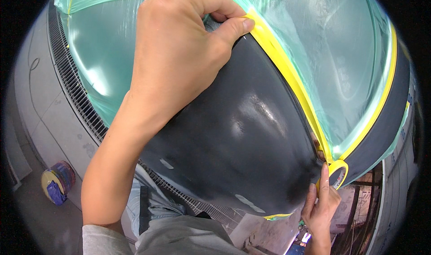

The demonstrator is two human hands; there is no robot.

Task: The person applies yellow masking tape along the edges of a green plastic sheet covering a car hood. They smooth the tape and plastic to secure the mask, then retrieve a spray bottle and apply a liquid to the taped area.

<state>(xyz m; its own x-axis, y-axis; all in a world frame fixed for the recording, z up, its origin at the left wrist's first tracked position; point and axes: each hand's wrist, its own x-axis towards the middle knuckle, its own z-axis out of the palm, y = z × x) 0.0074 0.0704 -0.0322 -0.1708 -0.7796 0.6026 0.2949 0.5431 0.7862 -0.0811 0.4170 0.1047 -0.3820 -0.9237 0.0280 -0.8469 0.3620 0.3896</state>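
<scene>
My left hand [179,44] reaches up over a dark curved car body panel [215,134]. Its thumb and index finger are pinched at the upper end of a yellow masking tape strip [292,77]. That strip runs down along the panel's edge, beside green translucent masking film [314,35]. At the lower corner, my right hand [324,205] holds a roll of yellow masking tape [333,168], its index finger extended up against the tape. The strip meets the roll there. Two pale streaks show low on the panel.
Another yellow tape line [381,98] borders the film at the right. A floor grating [74,71] curves along the left, with a thin cable [33,93] beyond it. A round container [58,183] with blue material stands on the floor at lower left.
</scene>
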